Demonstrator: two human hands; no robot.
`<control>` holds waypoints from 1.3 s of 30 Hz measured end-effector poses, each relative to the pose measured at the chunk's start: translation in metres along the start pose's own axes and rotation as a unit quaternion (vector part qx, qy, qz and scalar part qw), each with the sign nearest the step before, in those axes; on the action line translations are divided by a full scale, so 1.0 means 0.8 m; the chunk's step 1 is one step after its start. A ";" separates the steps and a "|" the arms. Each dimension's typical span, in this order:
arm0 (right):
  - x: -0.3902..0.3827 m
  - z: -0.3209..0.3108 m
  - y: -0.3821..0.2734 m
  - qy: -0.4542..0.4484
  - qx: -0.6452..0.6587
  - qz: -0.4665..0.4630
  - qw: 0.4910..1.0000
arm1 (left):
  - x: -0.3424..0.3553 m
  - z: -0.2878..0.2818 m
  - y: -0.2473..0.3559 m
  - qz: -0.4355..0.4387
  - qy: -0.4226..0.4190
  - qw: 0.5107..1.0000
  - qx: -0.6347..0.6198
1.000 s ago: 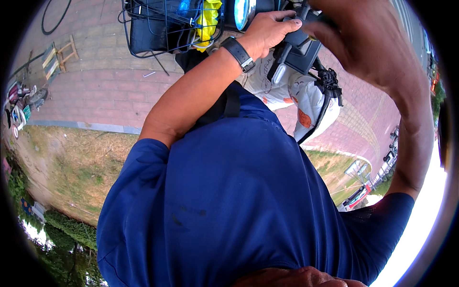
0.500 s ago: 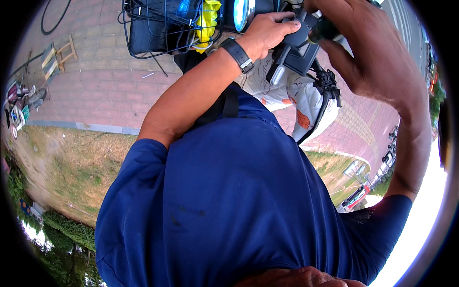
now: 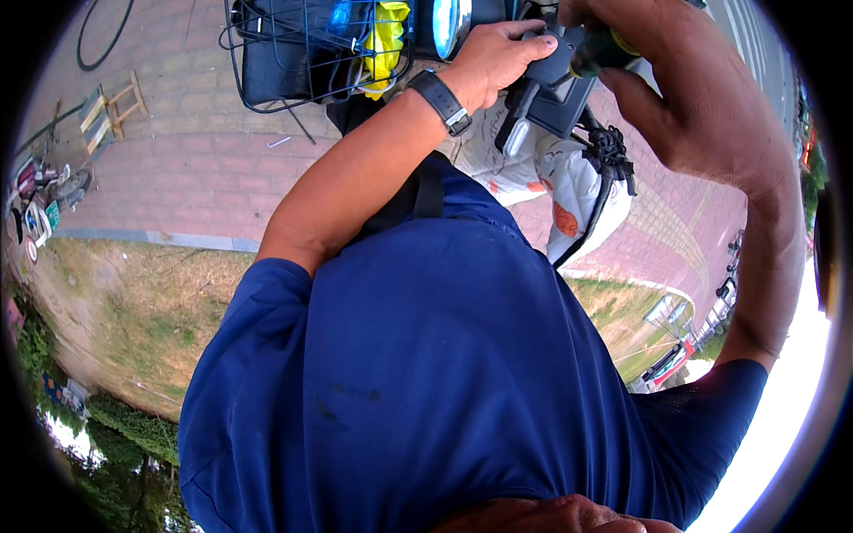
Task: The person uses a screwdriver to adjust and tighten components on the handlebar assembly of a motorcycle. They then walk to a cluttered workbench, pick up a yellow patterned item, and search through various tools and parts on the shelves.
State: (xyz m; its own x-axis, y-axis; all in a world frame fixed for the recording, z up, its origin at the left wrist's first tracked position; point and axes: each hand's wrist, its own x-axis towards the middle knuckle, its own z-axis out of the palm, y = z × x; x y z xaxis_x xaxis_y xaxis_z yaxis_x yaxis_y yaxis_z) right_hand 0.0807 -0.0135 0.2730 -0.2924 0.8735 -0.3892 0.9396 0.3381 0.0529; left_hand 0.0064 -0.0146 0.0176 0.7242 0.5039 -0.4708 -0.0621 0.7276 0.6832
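My left hand (image 3: 506,62), a black watch on its wrist, grips a black plastic unit (image 3: 555,99) at the handlebar, thumb on its top. My right hand (image 3: 675,107) curls round a dark green tool (image 3: 604,55), probably a screwdriver, whose end meets that unit. Just left of them are a round headlamp (image 3: 450,25) and a black wire basket (image 3: 267,105) with a yellow plastic item (image 3: 386,40). Below hangs a white padded cover (image 3: 569,204) with orange prints, beside a tangle of black cords (image 3: 609,151).
Pink paving (image 3: 195,169) borders dry grass (image 3: 151,311). On the left are a small wooden stool (image 3: 115,111), a black hose loop (image 3: 93,62) and parked two-wheelers (image 3: 44,204). A road (image 3: 764,53) and distant vehicles line the right.
Since a second ago my right hand has shifted slightly down, and more of the green tool shows. My left hand stays on the black unit.
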 end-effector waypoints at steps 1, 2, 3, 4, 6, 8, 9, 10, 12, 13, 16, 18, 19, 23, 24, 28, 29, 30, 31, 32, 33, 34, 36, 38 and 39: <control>0.000 0.000 -0.001 0.001 -0.001 -0.002 1.000 | 0.000 0.000 -0.001 0.002 0.000 1.000 -0.008; -0.001 0.001 -0.001 0.000 0.000 0.000 1.000 | 0.001 0.000 -0.002 0.003 -0.001 1.000 -0.016; -0.001 0.001 -0.001 0.001 0.001 0.002 1.000 | 0.001 -0.001 -0.003 0.001 -0.005 1.000 -0.014; -0.001 0.001 0.000 0.002 0.001 0.003 1.000 | 0.002 -0.002 -0.003 -0.001 -0.009 1.000 -0.012; -0.001 0.000 0.001 0.002 0.000 0.003 1.000 | 0.003 -0.003 -0.002 -0.006 -0.010 1.000 -0.006; -0.002 -0.002 0.001 0.002 0.002 0.004 1.000 | 0.003 -0.001 -0.002 -0.012 -0.004 1.000 0.002; -0.002 -0.001 0.003 0.003 0.001 0.004 1.000 | 0.002 -0.001 -0.001 -0.014 -0.005 1.000 0.002; -0.002 0.000 0.002 0.003 0.002 0.005 1.000 | 0.001 -0.001 0.000 -0.016 -0.006 1.000 0.002; -0.003 0.000 0.002 0.003 0.003 0.009 1.000 | 0.002 -0.001 -0.002 -0.016 -0.018 1.000 -0.001; -0.004 0.001 0.002 0.002 0.002 0.011 1.000 | 0.005 -0.002 -0.006 -0.014 -0.026 1.000 -0.004; -0.003 0.003 0.003 0.007 0.005 0.010 1.000 | 0.003 -0.004 -0.002 -0.015 -0.016 1.000 -0.007; -0.005 0.003 0.004 0.007 0.006 0.013 1.000 | -0.002 0.000 0.005 -0.021 -0.010 1.000 0.002; -0.006 0.004 0.004 0.009 0.007 0.014 1.000 | -0.004 0.000 0.007 -0.025 -0.009 1.000 0.011; -0.007 0.004 0.005 0.009 0.007 0.017 1.000 | 0.004 -0.003 -0.002 -0.009 -0.023 1.000 -0.004; -0.007 0.003 0.005 0.011 0.007 0.017 1.000 | 0.004 -0.003 -0.004 -0.010 -0.022 1.000 -0.006; -0.008 0.005 0.007 0.012 0.009 0.021 1.000 | 0.003 -0.003 -0.001 -0.008 -0.017 1.000 -0.001; -0.008 0.005 0.008 0.012 0.009 0.021 1.000 | 0.003 -0.002 -0.001 -0.006 -0.016 1.000 0.004; -0.008 0.005 0.008 0.013 0.009 0.024 1.000 | 0.003 -0.002 -0.001 -0.013 -0.019 1.000 -0.002; -0.009 0.004 0.008 0.012 0.010 0.026 1.000 | 0.003 -0.002 0.000 -0.020 -0.022 1.000 -0.008; -0.009 0.004 0.007 0.014 0.010 0.025 1.000 | 0.003 -0.003 0.000 -0.027 -0.022 0.999 -0.015; -0.008 0.005 0.008 0.015 0.011 0.024 1.000 | 0.003 -0.004 0.000 -0.022 -0.022 0.999 -0.014; -0.008 0.005 0.008 0.016 0.012 0.024 1.000 | 0.003 -0.005 -0.001 -0.018 -0.022 1.000 -0.012; -0.008 0.005 0.008 0.018 0.011 0.028 0.999 | 0.003 -0.004 0.000 -0.015 -0.023 1.000 -0.005; -0.009 0.007 0.008 0.018 0.011 0.030 0.999 | 0.004 -0.004 0.000 -0.019 -0.019 1.000 0.006; -0.009 0.007 0.008 0.018 0.011 0.030 0.999 | 0.004 -0.004 0.000 -0.018 -0.023 1.000 0.001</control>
State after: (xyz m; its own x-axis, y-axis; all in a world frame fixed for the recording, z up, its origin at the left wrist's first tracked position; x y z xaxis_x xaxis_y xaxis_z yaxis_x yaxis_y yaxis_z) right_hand 0.0902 -0.0196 0.2708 -0.2407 0.9042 -0.3529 0.9593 0.2769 0.0552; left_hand 0.0066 -0.0114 0.0146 0.7569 0.4556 -0.4685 -0.0341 0.7434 0.6680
